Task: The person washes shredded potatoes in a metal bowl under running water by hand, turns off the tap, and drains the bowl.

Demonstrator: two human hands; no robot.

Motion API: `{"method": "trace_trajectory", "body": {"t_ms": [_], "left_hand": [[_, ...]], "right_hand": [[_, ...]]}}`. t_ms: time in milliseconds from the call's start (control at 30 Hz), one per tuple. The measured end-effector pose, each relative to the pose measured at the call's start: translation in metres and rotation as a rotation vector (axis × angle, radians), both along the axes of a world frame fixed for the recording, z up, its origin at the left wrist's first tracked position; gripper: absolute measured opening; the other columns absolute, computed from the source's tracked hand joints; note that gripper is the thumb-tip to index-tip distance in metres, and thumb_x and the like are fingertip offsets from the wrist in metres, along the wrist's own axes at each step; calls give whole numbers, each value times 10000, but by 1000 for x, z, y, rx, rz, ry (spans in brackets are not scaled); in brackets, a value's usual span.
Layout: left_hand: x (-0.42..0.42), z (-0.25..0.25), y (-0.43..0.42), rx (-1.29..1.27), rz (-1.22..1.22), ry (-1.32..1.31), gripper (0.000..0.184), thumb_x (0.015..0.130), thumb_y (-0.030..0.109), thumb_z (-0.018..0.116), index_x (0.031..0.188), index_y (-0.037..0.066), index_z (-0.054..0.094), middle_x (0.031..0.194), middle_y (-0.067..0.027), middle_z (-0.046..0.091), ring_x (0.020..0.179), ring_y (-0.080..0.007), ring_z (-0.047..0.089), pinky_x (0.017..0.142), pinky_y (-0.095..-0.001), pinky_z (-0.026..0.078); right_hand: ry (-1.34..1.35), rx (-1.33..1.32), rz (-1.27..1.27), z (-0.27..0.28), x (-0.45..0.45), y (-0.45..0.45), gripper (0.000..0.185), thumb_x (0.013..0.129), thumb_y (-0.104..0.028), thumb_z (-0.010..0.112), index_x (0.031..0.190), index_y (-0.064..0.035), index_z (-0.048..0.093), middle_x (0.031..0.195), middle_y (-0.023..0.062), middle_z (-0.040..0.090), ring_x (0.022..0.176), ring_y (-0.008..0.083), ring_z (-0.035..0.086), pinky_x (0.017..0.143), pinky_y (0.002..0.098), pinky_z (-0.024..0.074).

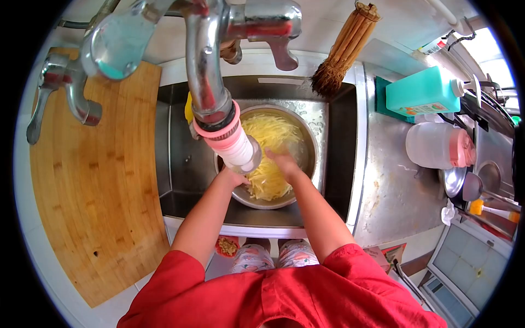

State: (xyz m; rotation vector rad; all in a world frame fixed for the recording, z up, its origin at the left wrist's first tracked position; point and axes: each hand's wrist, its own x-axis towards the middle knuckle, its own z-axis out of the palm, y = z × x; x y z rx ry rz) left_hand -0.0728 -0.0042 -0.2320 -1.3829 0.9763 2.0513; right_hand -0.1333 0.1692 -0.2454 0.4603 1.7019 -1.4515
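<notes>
A round metal bowl [313,139] stands in the sink, holding thin pale-yellow shreds [268,188] that look like shredded potato in water. My right hand [282,162] reaches into the bowl from the right, its visible fingers stretched out among the shreds. At the bowl's left side, my left hand [235,177] touches the shreds near the rim, with its fingers mostly hidden by the faucet nozzle and the food. The metal faucet [205,65] with its pink-and-white nozzle [234,143] hangs over the bowl's left part.
A wooden cutting board [104,186] lies left of the sink [188,205]. A bamboo brush [347,46] leans at the back. On the right counter are a turquoise bottle [421,95], a clear jug with a pink lid [429,145] and pans. A second tap [71,87] hangs over the board.
</notes>
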Motion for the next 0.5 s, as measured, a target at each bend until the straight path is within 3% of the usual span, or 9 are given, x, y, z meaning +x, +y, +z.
{"method": "trace_trajectory", "body": {"t_ms": [100,167,200,267,300,367,400,467,500], "left_hand": [[-2,-32,-8,296,30,30,730,862,603,474,1409,135,352,1415,-74,421,1322,-350,325,1019,-684,170],[2,-35,-7,22,-193,88,616,845,417,606,1355,122,425,1350,-83,485,1252,-331,410,1018,-615,257],[2,-33,-6,25,-192,88,616,845,417,606,1355,122,425,1350,-83,485,1252,-331,410,1018,-615,257],[3,-27,-7,-110,-100,213,543,780,192,680,1286,111,500,1318,-94,498,1242,-309,416,1014,-519,323],[5,-21,-8,-108,-100,214,543,780,192,680,1286,111,500,1318,-94,498,1242,-309,416,1014,-519,323],[8,1,-10,-438,-379,435,642,706,85,703,1302,109,466,1303,-123,491,1260,-307,391,1004,-462,357],[8,11,-10,-438,-379,434,642,706,85,703,1302,109,466,1303,-123,491,1260,-307,391,1004,-462,357],[6,31,-6,-1145,-1273,487,846,650,161,768,1390,135,357,1428,-159,344,1318,-351,318,1042,-456,333],[8,42,3,-1144,-1274,487,846,650,161,768,1390,135,357,1428,-159,344,1318,-351,318,1042,-456,333]], "right_hand": [[97,-73,111,31,3,-3,912,706,-299,784,1407,40,309,1400,240,404,1296,328,402,1061,342,329],[240,9,213,41,5,5,889,695,-260,787,1394,43,330,1372,241,433,1283,332,415,1054,344,339],[384,89,313,43,5,11,867,684,-221,791,1382,46,351,1345,243,461,1270,337,428,1047,346,349],[401,50,278,43,0,23,846,659,-185,792,1370,18,382,1320,244,480,1258,344,437,1043,349,355],[418,8,241,43,-3,29,831,633,-148,793,1359,-10,413,1295,245,498,1246,351,447,1040,352,361],[473,18,279,36,-12,46,806,617,-139,790,1340,-49,447,1328,241,463,1254,363,433,1042,358,361],[529,27,315,33,-15,50,784,600,-129,786,1322,-89,481,1360,236,429,1261,375,418,1045,364,360],[656,236,452,38,-8,50,850,610,-113,779,1376,-125,409,1395,220,384,1298,375,367,1062,387,334],[778,448,588,42,-3,49,922,619,-97,772,1430,-162,338,1430,205,340,1335,375,316,1079,410,308]]}}
